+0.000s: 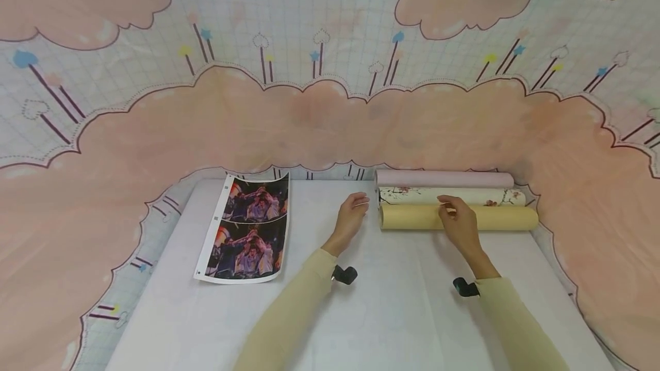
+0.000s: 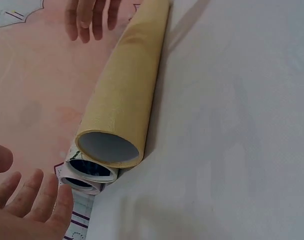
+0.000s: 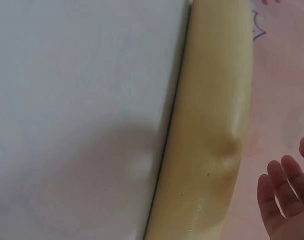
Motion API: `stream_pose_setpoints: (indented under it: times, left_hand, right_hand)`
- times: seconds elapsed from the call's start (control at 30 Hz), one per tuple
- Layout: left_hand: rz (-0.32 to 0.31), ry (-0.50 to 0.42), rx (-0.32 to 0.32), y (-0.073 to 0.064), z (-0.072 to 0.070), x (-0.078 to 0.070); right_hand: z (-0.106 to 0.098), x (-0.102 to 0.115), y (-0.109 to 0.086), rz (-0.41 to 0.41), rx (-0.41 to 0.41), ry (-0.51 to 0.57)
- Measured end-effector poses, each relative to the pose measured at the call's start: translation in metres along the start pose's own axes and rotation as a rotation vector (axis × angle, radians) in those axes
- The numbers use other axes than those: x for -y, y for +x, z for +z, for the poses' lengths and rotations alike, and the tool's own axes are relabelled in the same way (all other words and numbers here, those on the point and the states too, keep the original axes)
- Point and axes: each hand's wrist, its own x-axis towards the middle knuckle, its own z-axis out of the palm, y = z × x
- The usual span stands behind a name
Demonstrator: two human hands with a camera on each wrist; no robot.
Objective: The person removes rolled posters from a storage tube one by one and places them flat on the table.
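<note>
Three hollow wallpaper rolls lie side by side at the back right of the white table: a yellow roll in front, a white roll with a floral print behind it, and a pink roll at the back. My left hand is held just left of their ends, fingers loosely bent and holding nothing. Over the yellow roll hovers my right hand, its fingers relaxed and slightly curled with nothing in them. The left wrist view shows the open ends of the rolls beside my left fingers.
A printed sheet with two similar pictures of people lies on the left of the white table. Behind and beside the table hangs a cloth with pink clouds. A small black device sits at each wrist.
</note>
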Motion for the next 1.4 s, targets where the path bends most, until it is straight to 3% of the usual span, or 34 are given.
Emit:
stream_pose_setpoints:
  times: [0.17,0.33,0.6,0.9,1.17,1.4]
  left_hand:
    - [0.001,0.065,-0.005,0.014,0.012,-0.001]
    - [-0.038,0.136,0.000,0.023,0.021,0.004]
    - [-0.091,0.128,0.012,0.029,0.031,0.008]
    - [-0.193,0.189,0.013,0.035,0.041,0.014]
    - [-0.200,0.239,0.036,0.037,0.041,0.018]
    - [-0.219,0.181,0.015,0.043,0.045,0.015]
  right_hand:
    - [0.006,-0.001,0.017,-0.026,0.055,-0.101]
    - [0.015,-0.004,0.023,-0.026,0.131,-0.174]
    - [0.025,-0.012,0.028,-0.161,0.059,-0.262]
    - [0.033,-0.016,0.030,-0.053,0.229,-0.315]
    - [0.038,-0.015,0.026,-0.029,0.235,-0.319]
    - [0.042,-0.023,0.025,-0.033,0.175,-0.284]
